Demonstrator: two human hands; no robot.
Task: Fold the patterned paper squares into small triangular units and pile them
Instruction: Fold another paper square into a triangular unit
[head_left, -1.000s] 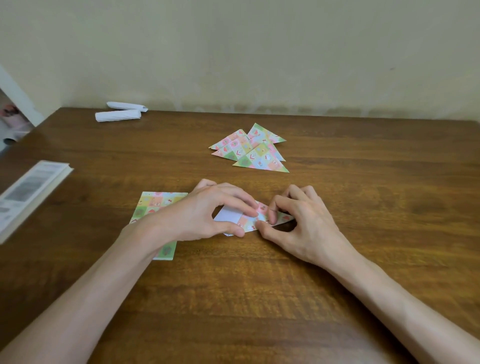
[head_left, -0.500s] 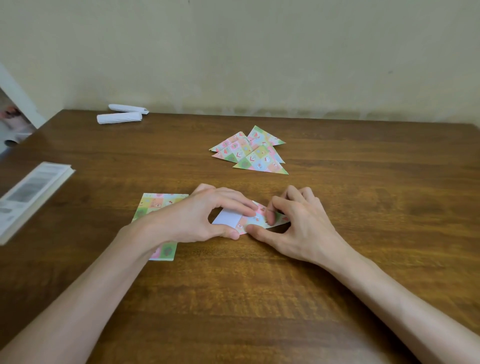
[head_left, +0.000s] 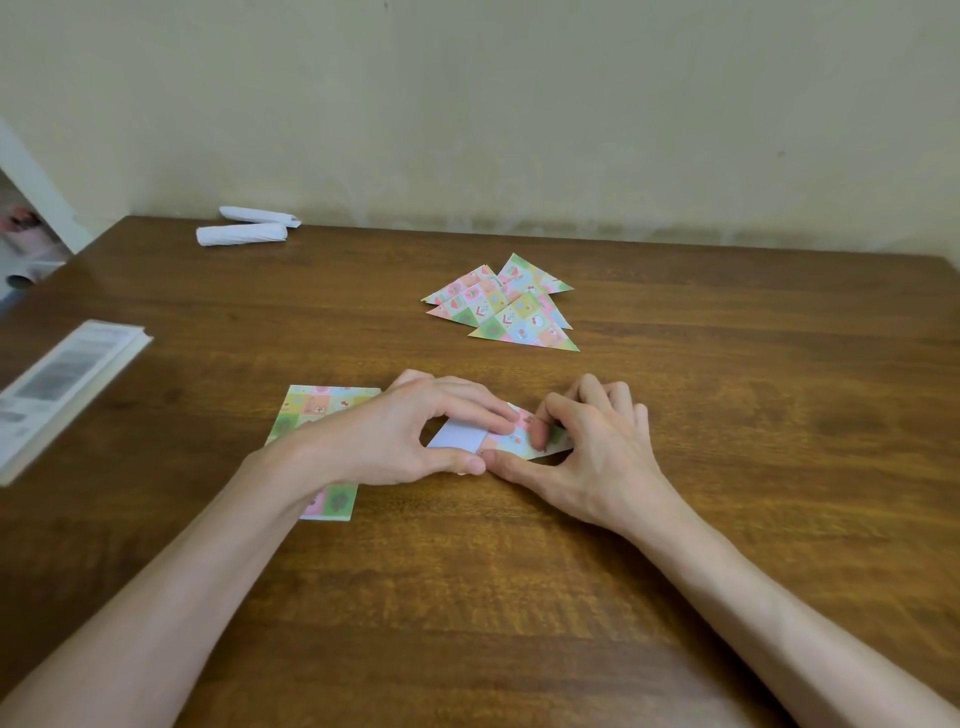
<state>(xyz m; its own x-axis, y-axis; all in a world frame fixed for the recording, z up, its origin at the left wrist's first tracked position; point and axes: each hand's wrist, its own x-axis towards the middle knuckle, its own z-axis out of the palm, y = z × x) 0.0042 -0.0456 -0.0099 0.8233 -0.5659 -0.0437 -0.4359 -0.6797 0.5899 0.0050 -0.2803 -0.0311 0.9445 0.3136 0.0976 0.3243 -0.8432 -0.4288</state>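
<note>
A partly folded patterned paper (head_left: 511, 439) lies on the wooden table (head_left: 727, 415) between my hands, its white back showing on the left part. My left hand (head_left: 410, 436) pinches its left part between thumb and fingers. My right hand (head_left: 592, 447) pinches its right part, index finger pressed on the patterned flap, thumb at the near edge. A stack of flat patterned squares (head_left: 322, 410) lies under my left wrist, partly hidden. Several finished triangular units (head_left: 509, 306) lie piled farther back, in the middle of the table.
Two white rolled papers (head_left: 244, 228) lie at the far left by the wall. A book or booklet (head_left: 57, 384) sits at the table's left edge. The wall runs along the table's far side.
My thumbs have come together at the paper's near edge. The hands otherwise stay in place on the paper; the camera view shifted slightly.
</note>
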